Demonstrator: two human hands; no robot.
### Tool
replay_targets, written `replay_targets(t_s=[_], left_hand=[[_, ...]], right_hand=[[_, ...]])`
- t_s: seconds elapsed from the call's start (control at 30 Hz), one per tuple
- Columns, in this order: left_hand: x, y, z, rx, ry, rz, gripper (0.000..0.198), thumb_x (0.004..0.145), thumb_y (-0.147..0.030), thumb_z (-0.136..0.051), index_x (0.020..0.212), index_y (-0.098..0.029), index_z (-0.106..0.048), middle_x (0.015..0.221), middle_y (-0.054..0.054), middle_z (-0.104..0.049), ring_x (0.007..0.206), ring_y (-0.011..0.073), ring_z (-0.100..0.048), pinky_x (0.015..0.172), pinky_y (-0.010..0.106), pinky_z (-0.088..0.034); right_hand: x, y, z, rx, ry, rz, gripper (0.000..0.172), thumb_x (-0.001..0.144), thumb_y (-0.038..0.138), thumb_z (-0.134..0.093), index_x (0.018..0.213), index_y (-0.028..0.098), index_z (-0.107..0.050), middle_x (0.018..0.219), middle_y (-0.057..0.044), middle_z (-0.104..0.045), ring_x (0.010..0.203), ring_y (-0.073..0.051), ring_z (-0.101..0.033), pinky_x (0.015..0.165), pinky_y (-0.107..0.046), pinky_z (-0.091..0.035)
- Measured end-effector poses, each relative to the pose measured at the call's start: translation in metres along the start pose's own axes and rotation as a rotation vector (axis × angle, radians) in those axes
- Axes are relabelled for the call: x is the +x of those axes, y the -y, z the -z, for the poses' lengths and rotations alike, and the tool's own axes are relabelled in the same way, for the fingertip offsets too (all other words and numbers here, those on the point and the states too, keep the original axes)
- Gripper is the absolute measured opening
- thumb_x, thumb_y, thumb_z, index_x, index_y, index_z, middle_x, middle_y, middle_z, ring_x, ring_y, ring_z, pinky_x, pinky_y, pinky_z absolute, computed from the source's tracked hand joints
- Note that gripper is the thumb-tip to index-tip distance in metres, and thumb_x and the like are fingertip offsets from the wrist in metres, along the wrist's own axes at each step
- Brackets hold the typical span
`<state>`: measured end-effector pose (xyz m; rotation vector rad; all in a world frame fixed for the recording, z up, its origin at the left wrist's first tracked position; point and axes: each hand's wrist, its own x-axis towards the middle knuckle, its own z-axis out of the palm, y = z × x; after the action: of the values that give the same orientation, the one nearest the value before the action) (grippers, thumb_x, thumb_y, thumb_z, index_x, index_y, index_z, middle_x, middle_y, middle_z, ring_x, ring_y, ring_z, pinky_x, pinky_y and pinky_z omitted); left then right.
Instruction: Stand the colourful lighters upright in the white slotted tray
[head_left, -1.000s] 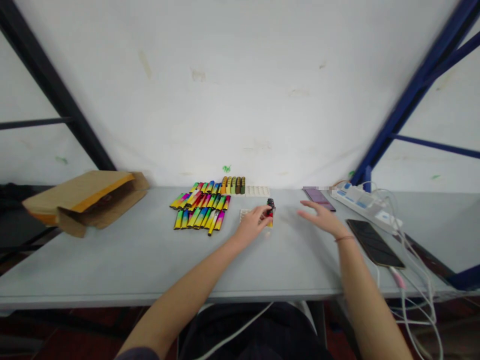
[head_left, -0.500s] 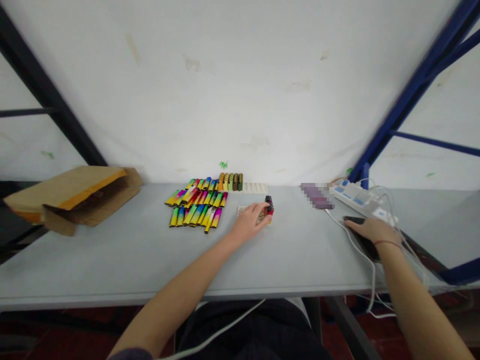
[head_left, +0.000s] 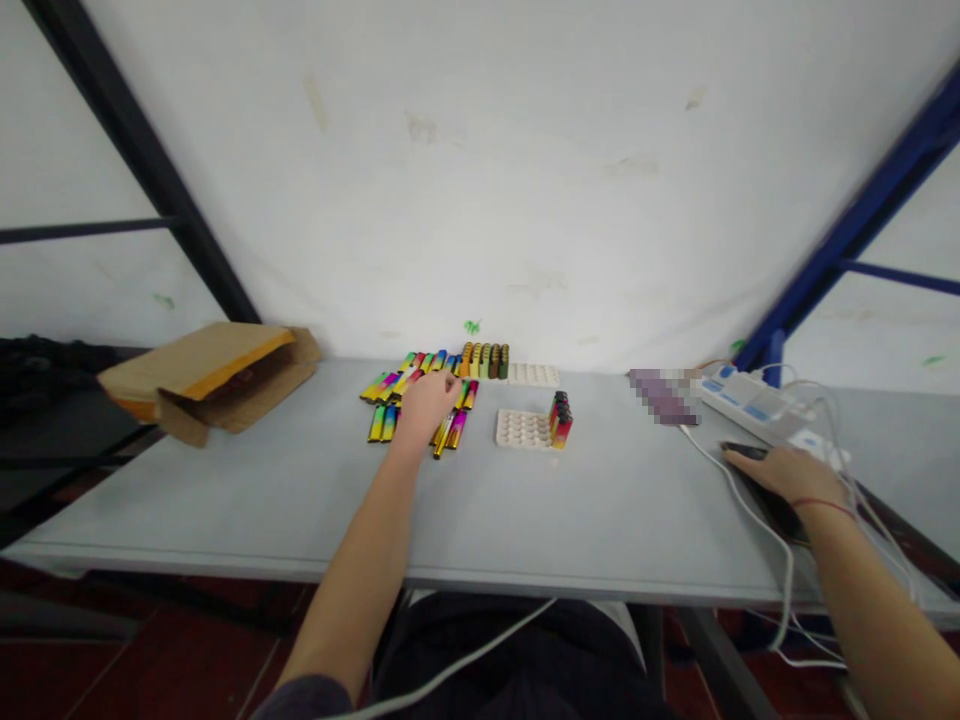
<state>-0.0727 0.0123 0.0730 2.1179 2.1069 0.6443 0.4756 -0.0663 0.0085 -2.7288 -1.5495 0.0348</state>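
Observation:
My left hand (head_left: 429, 400) is over the rows of shiny multicoloured lighters (head_left: 386, 385), its fingers curled together; what they grip, if anything, is hidden. To its right lies a white tray with round holes (head_left: 523, 429), and a row of red and yellow lighters (head_left: 560, 420) stands upright in its right end. Behind, a block of upright yellow, green and dark lighters (head_left: 485, 361) stands beside a second white tray (head_left: 534, 374). My right hand (head_left: 795, 475) rests on a dark flat object (head_left: 772, 508), thumb stretched out.
An open brown paper bag (head_left: 217, 375) lies at the left. At the right are a blurred purple phone-like object (head_left: 663, 397) with a white cable and a white power strip (head_left: 765, 408) with cords. A blue frame post (head_left: 817, 240) rises behind.
My left hand has moved left from the near tray to the loose lighters, uncovering the tray and its upright row. The camera view has shifted a little. My right hand stays on the dark object.

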Motion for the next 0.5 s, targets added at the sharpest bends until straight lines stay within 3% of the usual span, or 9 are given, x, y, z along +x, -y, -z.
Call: replay_targets(t_s=[0.13, 0.23, 0.33, 0.43, 0.5], left_hand=[[-0.002, 0.009, 0.011, 0.147, 0.321, 0.133, 0.032, 0.089, -0.046, -0.059, 0.089, -0.019, -0.077, 0.098, 0.014, -0.079, 0.101, 0.0295, -0.073, 0.081, 0.031, -0.052], [-0.004, 0.006, 0.012, 0.201, 0.368, 0.172, 0.037, 0.082, -0.054, -0.066, 0.088, -0.019, -0.077, 0.096, 0.017, -0.079, 0.102, 0.0329, -0.073, 0.083, 0.035, -0.053], [-0.004, 0.004, 0.007, 0.22, 0.36, 0.205, 0.034, 0.078, -0.051, -0.072, 0.093, -0.021, -0.078, 0.101, 0.018, -0.079, 0.106, 0.0336, -0.072, 0.087, 0.037, -0.053], [-0.003, 0.004, 0.0, 0.236, 0.361, 0.184, 0.028, 0.08, -0.044, -0.069, 0.092, -0.02, -0.077, 0.103, 0.019, -0.078, 0.107, 0.0332, -0.072, 0.088, 0.037, -0.052], [-0.003, 0.005, -0.002, 0.233, 0.332, 0.156, 0.024, 0.082, -0.04, -0.066, 0.09, -0.019, -0.076, 0.1, 0.018, -0.078, 0.106, 0.0326, -0.072, 0.086, 0.035, -0.052]], right_hand=[[0.005, -0.004, -0.006, -0.001, -0.043, 0.008, 0.066, 0.086, 0.07, -0.054, 0.084, 0.011, -0.081, 0.099, -0.032, -0.073, 0.1, -0.048, -0.07, 0.086, -0.056, -0.053], [0.005, -0.006, -0.007, 0.006, -0.054, 0.027, 0.065, 0.086, 0.07, -0.054, 0.084, 0.011, -0.082, 0.093, -0.032, -0.073, 0.096, -0.048, -0.071, 0.084, -0.057, -0.053], [-0.007, 0.0, 0.001, 0.01, -0.073, 0.015, 0.069, 0.083, 0.073, -0.058, 0.093, 0.009, -0.08, 0.093, -0.034, -0.072, 0.092, -0.05, -0.071, 0.08, -0.059, -0.053], [-0.032, 0.026, 0.012, -0.009, -0.407, 0.056, 0.088, 0.086, 0.079, -0.047, 0.114, -0.001, -0.071, 0.104, -0.042, -0.067, 0.097, -0.054, -0.068, 0.078, -0.062, -0.052], [-0.048, 0.055, 0.015, 0.061, -0.523, 0.222, 0.089, 0.089, 0.079, -0.044, 0.123, 0.0, -0.065, 0.106, -0.039, -0.069, 0.102, -0.053, -0.067, 0.081, -0.063, -0.053]])
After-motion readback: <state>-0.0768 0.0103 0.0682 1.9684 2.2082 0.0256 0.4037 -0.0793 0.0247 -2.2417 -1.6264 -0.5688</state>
